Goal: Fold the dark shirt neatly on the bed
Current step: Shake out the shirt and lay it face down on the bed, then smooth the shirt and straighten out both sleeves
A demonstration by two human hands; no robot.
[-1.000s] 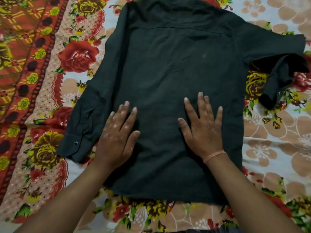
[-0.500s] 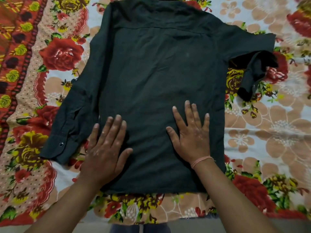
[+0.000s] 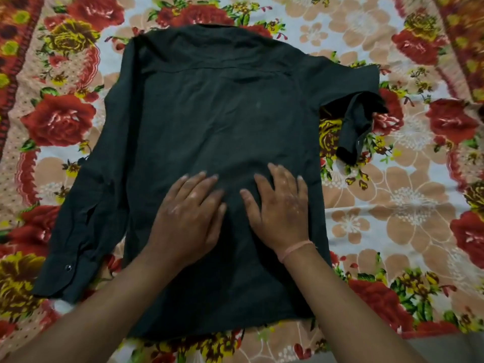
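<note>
The dark shirt [image 3: 209,113] is spread back-up on the bed [image 3: 392,205], collar at the far end, so that its sides can be folded inward. The left hand [image 3: 188,218] and right hand [image 3: 280,213] are pressed flat, side by side, on the shirt's lower middle, apparently to smooth wrinkles. Each grip is apart, fingers straight, nothing clamped. At the shirt's left edge one sleeve [image 3: 78,231] is laid straight. At its right edge the other sleeve [image 3: 358,121] is bunched, and is judged to need straightening first.
</note>
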